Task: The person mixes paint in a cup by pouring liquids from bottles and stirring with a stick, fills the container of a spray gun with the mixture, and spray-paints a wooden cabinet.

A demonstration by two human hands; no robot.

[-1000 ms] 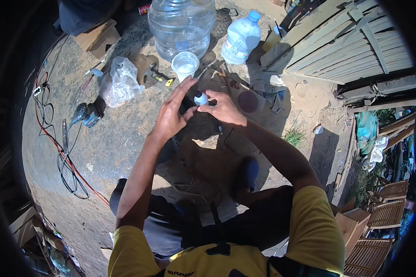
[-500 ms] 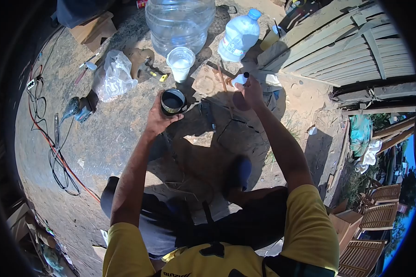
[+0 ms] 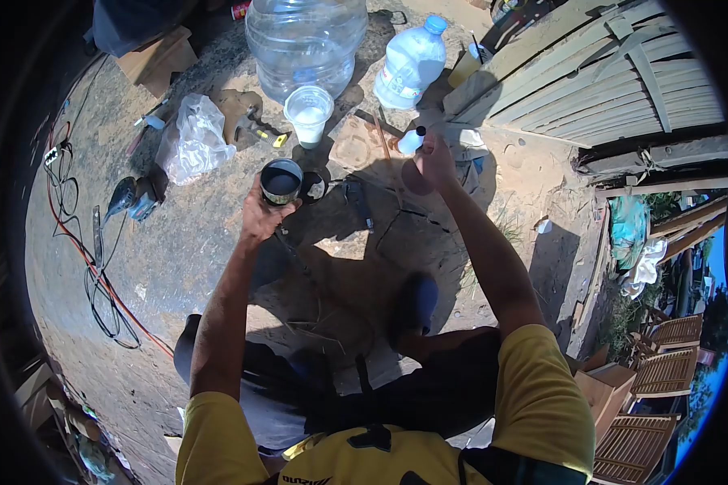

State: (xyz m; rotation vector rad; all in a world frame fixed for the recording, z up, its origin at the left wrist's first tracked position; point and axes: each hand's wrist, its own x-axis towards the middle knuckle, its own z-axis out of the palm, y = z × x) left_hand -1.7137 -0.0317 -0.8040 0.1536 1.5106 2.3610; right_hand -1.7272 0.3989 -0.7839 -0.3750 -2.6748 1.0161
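My left hand [image 3: 260,217] is wrapped round a small open can [image 3: 281,187] with a dark inside, raised above the ground. Beside its rim lies a dark round piece with a pale patch [image 3: 314,187], perhaps a lid. My right hand [image 3: 435,166] has its fingers closed at a small white bottle with a black cap [image 3: 411,142], which leans over a stained board [image 3: 356,144]. Part of the bottle is hidden by my fingers. Close by, a thin stick [image 3: 382,136] crosses the board. A clear plastic cup of white material [image 3: 308,129] stands just behind.
A large clear jug [image 3: 303,48] and a blue-capped bottle [image 3: 412,65] stand at the back. Leftward are a plastic bag [image 3: 194,137], a yellow-ended tool [image 3: 260,136], a blue power tool [image 3: 141,198] and cables [image 3: 97,275]. A slatted wooden panel [image 3: 574,81] stands right.
My left hand has moved left and slightly toward me with the can, leaving the dark round piece more exposed. My right hand stays at the white bottle. The whole view has shifted slightly.
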